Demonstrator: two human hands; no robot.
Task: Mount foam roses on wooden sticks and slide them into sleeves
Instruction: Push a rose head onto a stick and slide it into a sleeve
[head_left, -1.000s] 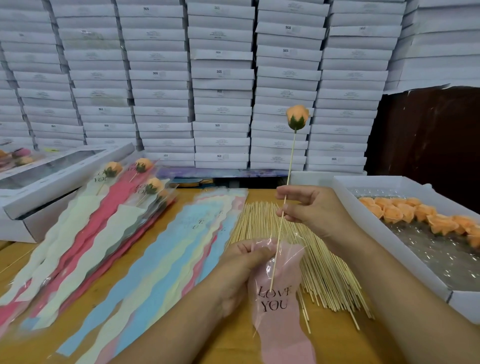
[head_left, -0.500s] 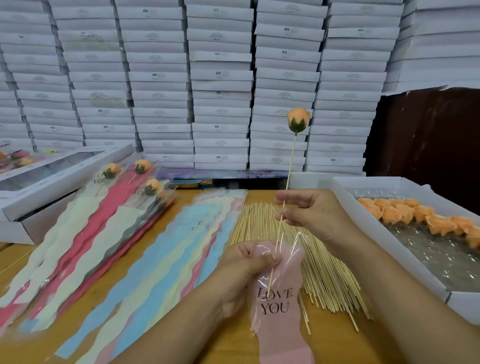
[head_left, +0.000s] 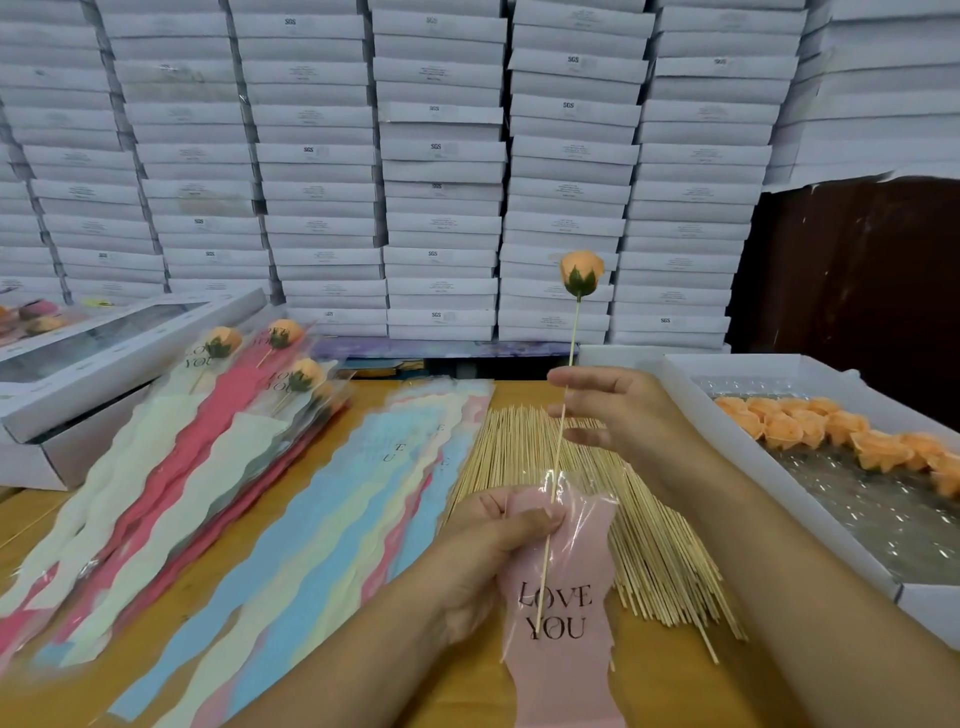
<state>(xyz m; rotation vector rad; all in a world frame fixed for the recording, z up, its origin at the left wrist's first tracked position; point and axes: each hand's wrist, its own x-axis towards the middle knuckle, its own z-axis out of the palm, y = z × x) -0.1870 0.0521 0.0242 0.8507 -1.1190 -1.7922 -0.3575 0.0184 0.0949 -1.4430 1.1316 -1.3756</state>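
Your left hand (head_left: 493, 540) pinches the mouth of the pink sleeve (head_left: 563, 618) just above the table (head_left: 675, 670), and the stick (head_left: 558, 457) has sunk deeper over the last second, its tip now down among the "LOVE YOU" lettering, so the sliding is under way. Above it, your right hand (head_left: 618, 410) has a light grip, fingertips closed on the stick's middle. The orange rose (head_left: 582, 273) sits lower, clear of the sleeve.

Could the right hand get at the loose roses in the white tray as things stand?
Probably not yet: the right hand pinches the stick. The tray lies open beside it, roses uncovered.
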